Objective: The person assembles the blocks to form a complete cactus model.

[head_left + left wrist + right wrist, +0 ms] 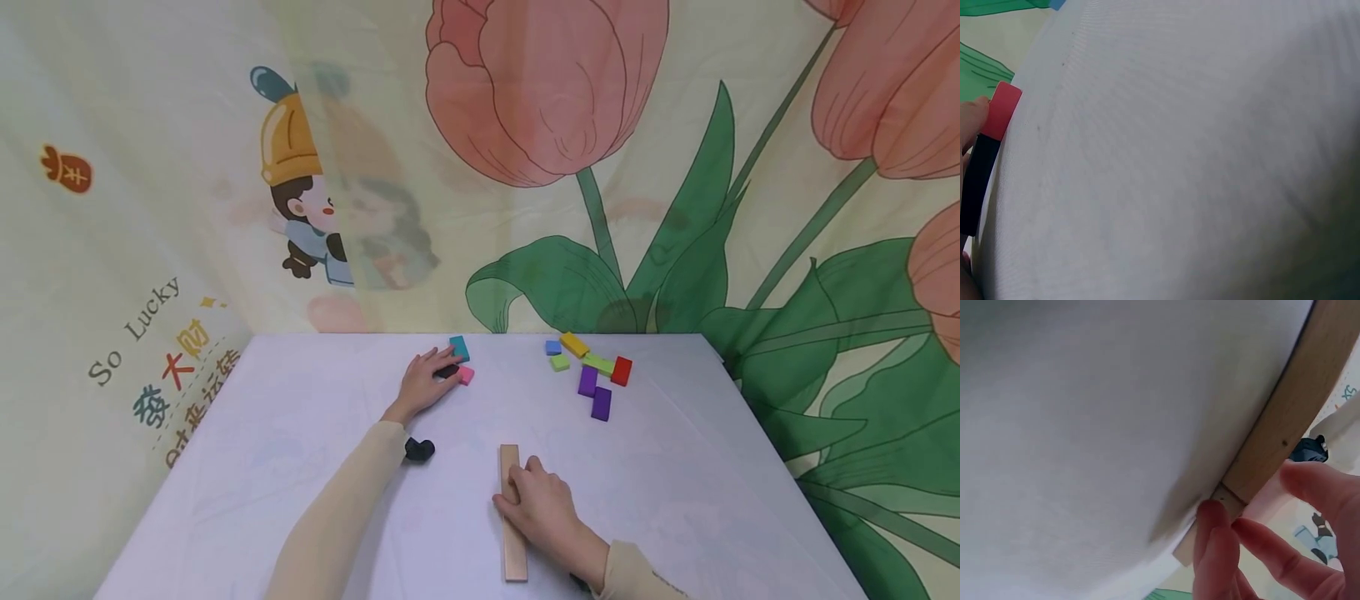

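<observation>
Near the table's far edge, my left hand (426, 385) reaches over a black block (447, 372), with thumb and fingers on either side of it. A pink block (1001, 111) touches the black block's end, beside a fingertip in the left wrist view. Just beyond lies a teal block (460, 348), close to the fingertips. Closer in, my right hand (546, 506) has its fingers curled at a row of wooden blocks (514, 554). In the right wrist view, the fingers pinch a short wooden block (1185, 548) that meets the end of a longer wooden block (1291, 415).
To the back right lie a blue block (552, 347), a yellow block (575, 345), green blocks (559, 362), a red block (622, 371) and two purple blocks (602, 404). A white cloth covers the table (675, 500). Printed curtains (390, 167) hang behind.
</observation>
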Motion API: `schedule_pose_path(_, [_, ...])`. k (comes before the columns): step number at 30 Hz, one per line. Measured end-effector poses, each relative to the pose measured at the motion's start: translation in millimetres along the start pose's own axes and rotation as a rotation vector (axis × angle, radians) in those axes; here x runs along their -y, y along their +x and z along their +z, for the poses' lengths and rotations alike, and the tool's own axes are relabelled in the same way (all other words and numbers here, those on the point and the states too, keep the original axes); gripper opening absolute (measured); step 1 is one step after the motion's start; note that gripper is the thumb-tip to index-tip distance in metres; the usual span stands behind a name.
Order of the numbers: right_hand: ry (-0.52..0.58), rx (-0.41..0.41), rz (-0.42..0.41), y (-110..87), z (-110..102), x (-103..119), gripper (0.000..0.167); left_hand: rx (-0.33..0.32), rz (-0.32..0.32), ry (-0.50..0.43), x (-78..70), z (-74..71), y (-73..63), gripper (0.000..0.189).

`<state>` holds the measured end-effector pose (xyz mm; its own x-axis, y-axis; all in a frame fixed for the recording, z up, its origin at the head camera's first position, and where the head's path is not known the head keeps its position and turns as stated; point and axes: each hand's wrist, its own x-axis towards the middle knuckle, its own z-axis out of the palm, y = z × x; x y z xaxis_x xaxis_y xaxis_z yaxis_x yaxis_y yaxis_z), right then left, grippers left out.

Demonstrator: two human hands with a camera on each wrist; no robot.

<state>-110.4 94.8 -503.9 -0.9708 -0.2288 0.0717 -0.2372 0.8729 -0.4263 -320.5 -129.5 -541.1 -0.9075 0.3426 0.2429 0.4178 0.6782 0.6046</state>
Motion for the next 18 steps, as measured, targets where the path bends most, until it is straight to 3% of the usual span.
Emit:
schedule_pose_path(5, [-0.096, -0.023, -0.031, -1.1, 1.6, 2.1, 0.025, 0.009, 0.0, 0.015, 2.5, 0.6, -0.4, 0.044])
schedule_pose_path(10, [-0.085, -0.026, -0.032, -1.6, 2.3, 2.3, 0.026, 0.006, 0.004, 0.011, 3.6, 1.6, -1.5, 0.044])
schedule_pose_path(18, [-0.081, -0.032, -0.061, -1.4, 3.6, 0.6, 0.028, -0.062, 0.075, -0.045, 3.6, 1.8, -4.6, 0.043])
